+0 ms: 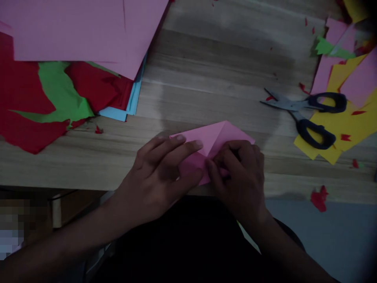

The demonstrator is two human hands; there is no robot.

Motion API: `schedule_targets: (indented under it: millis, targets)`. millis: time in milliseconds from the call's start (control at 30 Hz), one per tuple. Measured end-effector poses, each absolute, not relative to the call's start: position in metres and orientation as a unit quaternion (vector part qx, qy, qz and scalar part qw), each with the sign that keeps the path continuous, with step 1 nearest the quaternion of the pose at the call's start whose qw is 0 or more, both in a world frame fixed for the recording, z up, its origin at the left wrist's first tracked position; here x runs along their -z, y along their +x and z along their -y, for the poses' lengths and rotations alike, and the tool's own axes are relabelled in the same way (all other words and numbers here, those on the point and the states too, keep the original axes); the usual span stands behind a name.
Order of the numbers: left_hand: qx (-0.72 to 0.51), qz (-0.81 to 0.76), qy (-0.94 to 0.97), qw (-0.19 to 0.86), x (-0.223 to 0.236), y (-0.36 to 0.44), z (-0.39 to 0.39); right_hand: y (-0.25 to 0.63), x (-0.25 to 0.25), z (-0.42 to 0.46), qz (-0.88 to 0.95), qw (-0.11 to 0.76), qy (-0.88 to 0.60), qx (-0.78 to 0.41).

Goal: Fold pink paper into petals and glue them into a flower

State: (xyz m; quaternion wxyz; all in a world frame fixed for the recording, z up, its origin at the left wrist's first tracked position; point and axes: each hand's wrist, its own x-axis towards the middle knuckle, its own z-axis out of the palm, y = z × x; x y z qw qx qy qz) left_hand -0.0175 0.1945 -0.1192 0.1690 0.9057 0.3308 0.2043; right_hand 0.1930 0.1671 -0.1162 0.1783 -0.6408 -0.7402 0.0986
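I'm resting my left hand [159,169], unclenched, across the folded pink paper [216,135] — at the near edge of the table [206,86] — and my right hand [243,169] is pinching it beside the crease. Scissors [297,105] are lying to my right, handles over yellow paper [357,125].

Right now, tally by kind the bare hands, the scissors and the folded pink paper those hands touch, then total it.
Hands: 2, left hand and right hand
Scissors: 1 pair
Folded pink paper: 1
Total: 4
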Motion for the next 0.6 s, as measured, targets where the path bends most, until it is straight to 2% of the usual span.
schedule_targets:
  millis: [267,600]
  targets:
    - [-0.101,-0.297,0.92,0.235,0.1152,-0.0181,-0.2013,0.1943,0.1171,-0.1667,0.744,0.176,-0.638,-0.093]
    - [-0.121,-0.287,0.919,0.24,0.1131,-0.0221,-0.205,0.1941,0.1159,-0.1668,0.743,0.17,-0.64,-0.098]
